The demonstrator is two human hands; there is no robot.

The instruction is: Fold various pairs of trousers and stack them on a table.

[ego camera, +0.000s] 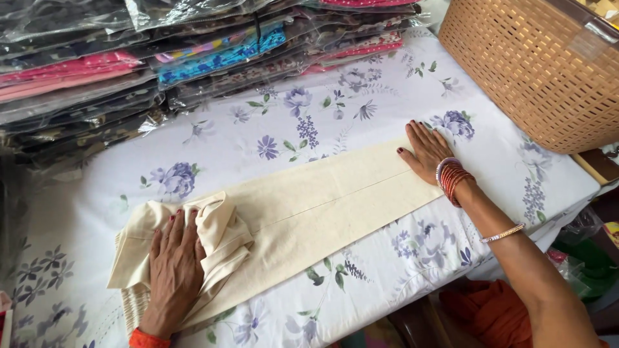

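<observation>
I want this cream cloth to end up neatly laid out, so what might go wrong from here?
The bunched end under the left hand could set creases into the cream cloth if pressed flat as it is. The right hand pins only the far end, so the long middle may skew along its seam. The cloth's near part lies by the floral sheet edge and could slide off.

Both hands (174, 270) flat on cream cloth (309, 206), floral sheet (361, 109)
</observation>
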